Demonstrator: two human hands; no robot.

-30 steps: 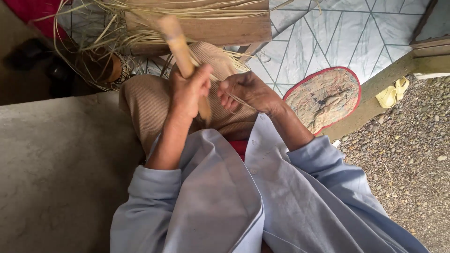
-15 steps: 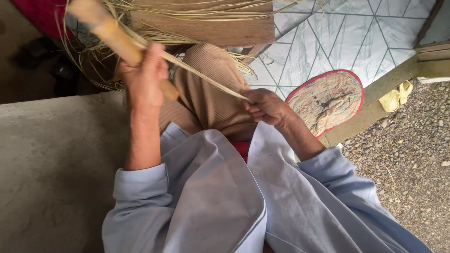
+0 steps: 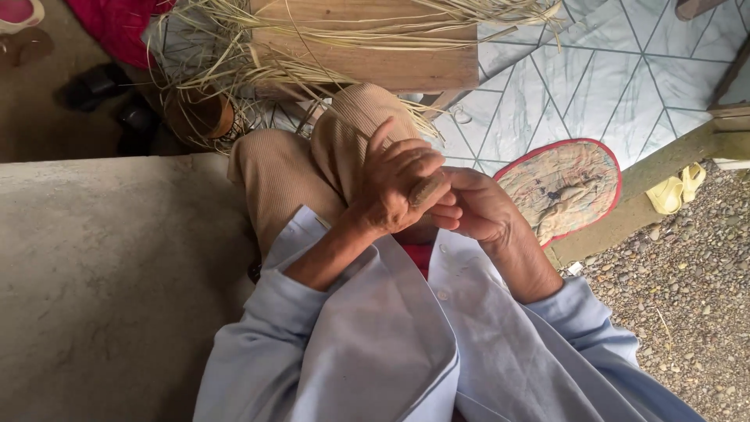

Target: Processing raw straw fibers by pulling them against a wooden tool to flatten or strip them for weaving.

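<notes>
Sitting on a grey concrete ledge (image 3: 101, 281), the person wears a pale blue shirt (image 3: 375, 352) and tan trousers (image 3: 312, 164). Patterned tile floor (image 3: 594, 78) ahead, wooden plank (image 3: 375, 55) across it with dry straw strands (image 3: 258, 62) spilling over. Red-rimmed oval mat (image 3: 562, 184) lies right of the hands, gravel (image 3: 687, 266) beyond. Both hands together over the lap, touching: left hand (image 3: 394, 187) overlaps right hand (image 3: 480, 207). Small brown stick-like tool (image 3: 426, 190) (mostly hidden) sits pinched in the left hand, its end showing between the fingers just beside the right hand. Cannot tell what the right hand grips.
</notes>
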